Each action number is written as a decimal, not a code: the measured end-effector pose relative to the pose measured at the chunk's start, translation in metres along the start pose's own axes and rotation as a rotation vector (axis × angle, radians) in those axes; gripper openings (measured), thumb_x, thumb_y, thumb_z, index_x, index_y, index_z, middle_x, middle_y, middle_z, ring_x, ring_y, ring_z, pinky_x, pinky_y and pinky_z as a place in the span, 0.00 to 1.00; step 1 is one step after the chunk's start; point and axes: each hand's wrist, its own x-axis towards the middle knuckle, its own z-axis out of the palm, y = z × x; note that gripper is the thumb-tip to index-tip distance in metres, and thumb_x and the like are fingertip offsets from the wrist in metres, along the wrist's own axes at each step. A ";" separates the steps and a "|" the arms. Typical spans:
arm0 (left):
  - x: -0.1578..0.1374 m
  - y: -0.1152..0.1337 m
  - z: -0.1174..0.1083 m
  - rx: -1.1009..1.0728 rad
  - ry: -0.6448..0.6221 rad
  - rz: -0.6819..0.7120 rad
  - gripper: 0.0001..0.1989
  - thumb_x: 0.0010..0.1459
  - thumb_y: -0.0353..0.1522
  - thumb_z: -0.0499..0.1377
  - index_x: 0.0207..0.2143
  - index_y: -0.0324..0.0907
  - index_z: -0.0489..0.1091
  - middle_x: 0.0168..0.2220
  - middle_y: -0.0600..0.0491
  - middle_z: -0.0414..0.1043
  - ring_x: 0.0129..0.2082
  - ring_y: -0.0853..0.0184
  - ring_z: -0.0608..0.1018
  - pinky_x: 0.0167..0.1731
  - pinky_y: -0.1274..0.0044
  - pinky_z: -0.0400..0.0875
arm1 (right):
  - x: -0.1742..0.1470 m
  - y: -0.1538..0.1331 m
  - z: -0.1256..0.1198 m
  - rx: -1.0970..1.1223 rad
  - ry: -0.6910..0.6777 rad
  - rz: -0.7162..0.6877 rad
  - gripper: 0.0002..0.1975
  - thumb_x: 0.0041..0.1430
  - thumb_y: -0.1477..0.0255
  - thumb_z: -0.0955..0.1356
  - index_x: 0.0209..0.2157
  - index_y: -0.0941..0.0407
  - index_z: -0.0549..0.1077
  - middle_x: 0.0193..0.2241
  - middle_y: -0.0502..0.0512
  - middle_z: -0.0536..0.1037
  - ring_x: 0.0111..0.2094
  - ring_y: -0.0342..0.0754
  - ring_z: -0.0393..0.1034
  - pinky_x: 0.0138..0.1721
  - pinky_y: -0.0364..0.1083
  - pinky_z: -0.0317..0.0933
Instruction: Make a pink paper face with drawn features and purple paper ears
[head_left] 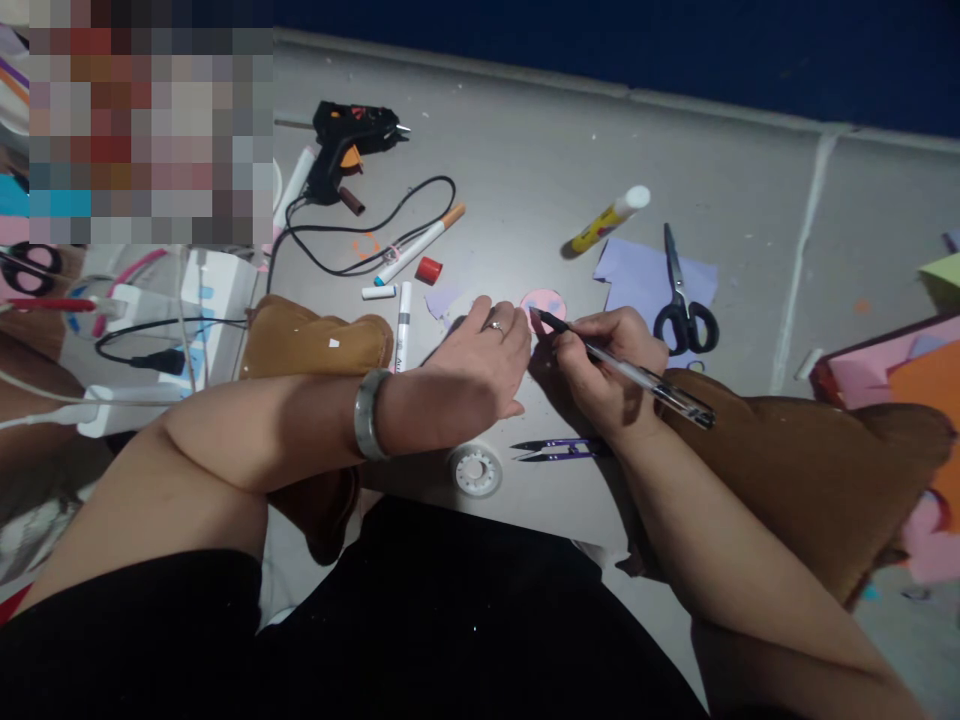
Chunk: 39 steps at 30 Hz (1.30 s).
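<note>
A small pink paper piece [545,308] with pale purplish spots lies on the grey floor between my hands. My left hand [480,358], with a ring on one finger, rests flat with its fingers stretched toward the left edge of that paper. In my right hand [611,360] a black pen [652,385] with a clear barrel is held in a writing grip. Its tip is at the lower part of the pink paper; whether it touches cannot be made out. Purple-handled thread snips [559,450] and a white tape roll [476,470] lie nearer my body.
Black scissors [679,300] lie on purple paper [637,280], beside a yellow glue stick [607,220]. A black glue gun [349,145] with a looped cord, markers [420,245] and a red cap [429,270] are farther left. A white power strip [199,330] stands at left.
</note>
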 end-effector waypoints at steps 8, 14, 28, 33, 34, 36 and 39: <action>0.002 0.001 -0.003 -0.032 -0.033 -0.009 0.38 0.78 0.48 0.57 0.75 0.26 0.67 0.75 0.30 0.70 0.72 0.44 0.73 0.76 0.57 0.62 | 0.002 0.010 -0.004 -0.009 -0.038 -0.044 0.11 0.66 0.57 0.74 0.38 0.50 0.77 0.28 0.51 0.80 0.28 0.51 0.76 0.31 0.50 0.74; 0.001 0.001 -0.001 -0.018 -0.015 -0.012 0.39 0.78 0.49 0.55 0.76 0.25 0.66 0.75 0.29 0.70 0.73 0.43 0.72 0.76 0.57 0.61 | 0.002 0.015 -0.005 0.002 -0.044 -0.062 0.11 0.67 0.58 0.74 0.39 0.51 0.78 0.30 0.52 0.82 0.28 0.51 0.78 0.32 0.50 0.76; 0.004 0.001 -0.003 -0.028 -0.053 -0.009 0.39 0.78 0.48 0.56 0.76 0.25 0.65 0.75 0.29 0.70 0.73 0.43 0.72 0.76 0.57 0.60 | 0.001 0.017 -0.005 0.007 -0.056 -0.034 0.11 0.66 0.57 0.75 0.39 0.51 0.78 0.30 0.53 0.82 0.30 0.52 0.79 0.34 0.51 0.78; 0.004 0.000 -0.005 -0.042 -0.066 0.001 0.40 0.79 0.46 0.55 0.77 0.22 0.63 0.75 0.27 0.69 0.73 0.43 0.72 0.75 0.56 0.60 | 0.002 0.014 -0.005 0.024 -0.034 -0.076 0.09 0.66 0.61 0.75 0.40 0.51 0.80 0.31 0.52 0.85 0.29 0.51 0.80 0.33 0.50 0.78; 0.004 0.000 -0.005 -0.051 -0.064 0.001 0.40 0.78 0.46 0.55 0.77 0.22 0.62 0.76 0.27 0.69 0.73 0.42 0.72 0.75 0.55 0.59 | 0.003 0.014 -0.005 0.025 -0.025 -0.098 0.08 0.67 0.61 0.75 0.40 0.51 0.80 0.30 0.52 0.85 0.28 0.51 0.80 0.32 0.50 0.78; 0.004 -0.001 -0.005 -0.069 -0.073 -0.003 0.40 0.78 0.45 0.56 0.77 0.22 0.62 0.76 0.26 0.68 0.73 0.41 0.71 0.75 0.55 0.59 | 0.003 0.013 -0.005 0.022 -0.015 -0.128 0.08 0.67 0.62 0.75 0.40 0.51 0.80 0.29 0.51 0.84 0.26 0.50 0.79 0.31 0.49 0.76; 0.005 0.000 -0.005 -0.068 -0.087 -0.009 0.40 0.77 0.46 0.56 0.77 0.23 0.63 0.75 0.28 0.69 0.73 0.42 0.72 0.76 0.55 0.59 | 0.003 0.013 -0.005 0.001 -0.035 -0.105 0.10 0.67 0.59 0.74 0.39 0.51 0.78 0.29 0.50 0.83 0.26 0.50 0.77 0.31 0.49 0.76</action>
